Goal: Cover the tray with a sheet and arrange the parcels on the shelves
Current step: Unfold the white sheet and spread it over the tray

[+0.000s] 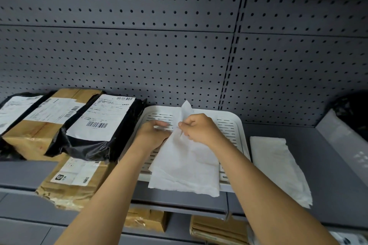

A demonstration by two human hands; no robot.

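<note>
On a grey shelf (322, 167) backed by pegboard, a white slotted tray (231, 125) sits between stacked parcels and a spare folded sheet (276, 163). At left, a black poly-bag parcel (93, 137) leans over a brown taped parcel (71, 183); both look light enough to lift by their edges. A thin white paper sheet (185, 167) lies across the tray, its near edge overhanging the shelf front. Limp and probably easily torn, it is best taken at corners and layers. The left hand (153, 135) presses flat on the sheet's left side, fingers closed around nothing visible. The right hand (201, 127), wrist arched, pinches an upturned layer between thumb and fingers.
</note>
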